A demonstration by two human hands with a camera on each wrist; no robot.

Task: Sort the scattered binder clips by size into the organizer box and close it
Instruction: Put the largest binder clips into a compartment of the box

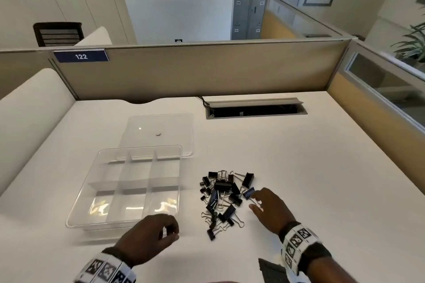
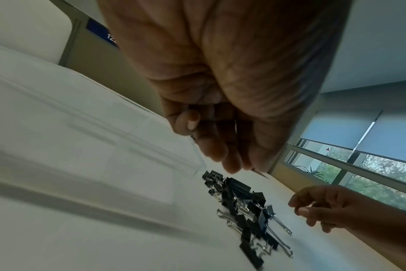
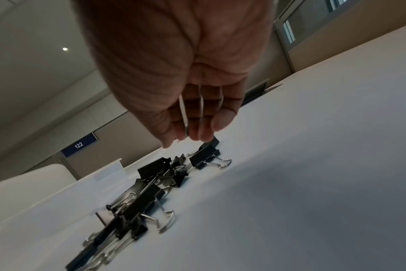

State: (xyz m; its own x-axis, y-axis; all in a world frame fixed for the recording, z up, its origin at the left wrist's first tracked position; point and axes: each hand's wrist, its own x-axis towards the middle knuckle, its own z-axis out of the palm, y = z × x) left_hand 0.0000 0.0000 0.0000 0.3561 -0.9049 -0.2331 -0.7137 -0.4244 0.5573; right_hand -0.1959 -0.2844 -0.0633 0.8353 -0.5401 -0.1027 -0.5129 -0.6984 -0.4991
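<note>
We are holding our right hand (image 1: 268,205) low over the right edge of a pile of black binder clips (image 1: 224,200) lying on the white desk (image 1: 322,179). Its fingers are reaching into the pile, loosely spread and lightly bent; the fingertips are sitting at one clip (image 1: 249,193) on the pile's right side, but we cannot tell whether they are gripping it or only touching it. Our left hand (image 1: 149,235) is hanging just in front of the near right corner of the clear organizer box (image 1: 76,211), its fingers curled inward toward the thumb; whether anything is inside that curl we cannot tell. The box is sitting open to the left of the clips, its compartments showing no clips. Its clear lid (image 1: 184,126) is lying flat behind it, touching the box's far edge. A cable hatch (image 1: 255,108) is standing open at the desk's far side.
</note>
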